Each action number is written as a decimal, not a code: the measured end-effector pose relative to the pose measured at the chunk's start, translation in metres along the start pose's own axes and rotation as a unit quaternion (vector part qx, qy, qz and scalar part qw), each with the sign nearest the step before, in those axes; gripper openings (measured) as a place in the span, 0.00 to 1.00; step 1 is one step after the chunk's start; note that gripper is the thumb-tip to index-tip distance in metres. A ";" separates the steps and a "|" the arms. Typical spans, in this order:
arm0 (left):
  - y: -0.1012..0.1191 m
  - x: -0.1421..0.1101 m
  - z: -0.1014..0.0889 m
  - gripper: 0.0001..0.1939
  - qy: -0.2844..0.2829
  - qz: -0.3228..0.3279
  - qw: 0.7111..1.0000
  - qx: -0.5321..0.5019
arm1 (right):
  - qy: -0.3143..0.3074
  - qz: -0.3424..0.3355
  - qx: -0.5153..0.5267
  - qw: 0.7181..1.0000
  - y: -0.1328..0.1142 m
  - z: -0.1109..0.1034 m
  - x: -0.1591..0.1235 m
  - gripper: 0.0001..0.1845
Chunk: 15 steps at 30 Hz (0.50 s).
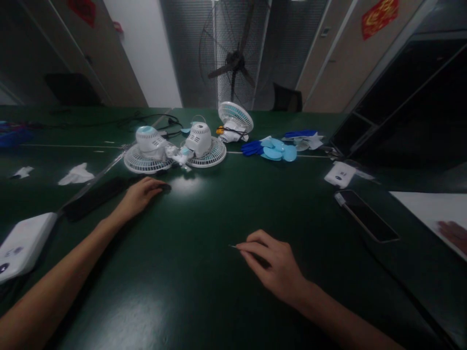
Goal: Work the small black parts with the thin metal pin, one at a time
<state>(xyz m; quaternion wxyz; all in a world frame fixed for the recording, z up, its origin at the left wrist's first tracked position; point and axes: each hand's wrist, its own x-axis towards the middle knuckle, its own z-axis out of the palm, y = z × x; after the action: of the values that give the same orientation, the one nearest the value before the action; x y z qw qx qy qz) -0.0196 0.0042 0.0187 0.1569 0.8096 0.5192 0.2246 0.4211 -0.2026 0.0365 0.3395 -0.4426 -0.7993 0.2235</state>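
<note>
Fingertip pinch on the right, small dark thing at the left hand's fingertips

So the leftmost white plastic fan with teal trim [145,141] is lying grille-down on the dark green counter [204,209], probably because that's its wide, steady side. A matching white fan [200,141] is just right of it, same way down. The left hand [138,197] is just nearer the wearer than the leftmost fan, fingertips at a small dark object [166,187]; can't tell if it's gripped or just touched. The right hand [275,260] is nearer still and well off to that fan's right, thumb and finger together on a thin pale sliver [232,246], tip poking out, I'd guess because something that skinny only suits a pinch.
</note>
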 end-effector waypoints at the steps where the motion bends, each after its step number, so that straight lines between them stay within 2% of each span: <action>1: -0.008 -0.001 -0.005 0.27 0.002 -0.012 1.000 -0.004 | 0.000 0.000 0.002 1.000 -0.001 0.000 0.000 0.12; 6: -0.024 -0.006 -0.026 0.40 -0.018 -0.056 0.998 -0.018 | 0.000 -0.003 0.001 1.000 -0.001 -0.001 0.000 0.12; 10: -0.020 -0.008 -0.036 0.40 -0.024 -0.056 0.998 0.027 | -0.006 -0.005 -0.005 1.000 0.000 0.000 -0.001 0.12; 15: -0.015 -0.009 -0.036 0.39 -0.034 -0.029 0.999 0.030 | -0.001 -0.009 -0.007 1.000 0.001 0.001 -0.001 0.12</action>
<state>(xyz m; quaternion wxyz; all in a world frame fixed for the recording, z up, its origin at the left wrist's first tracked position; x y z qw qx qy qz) -0.0536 0.0024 0.0405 0.1560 0.8055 0.5437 0.1767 0.4210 -0.2037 0.0347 0.3371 -0.4379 -0.8052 0.2151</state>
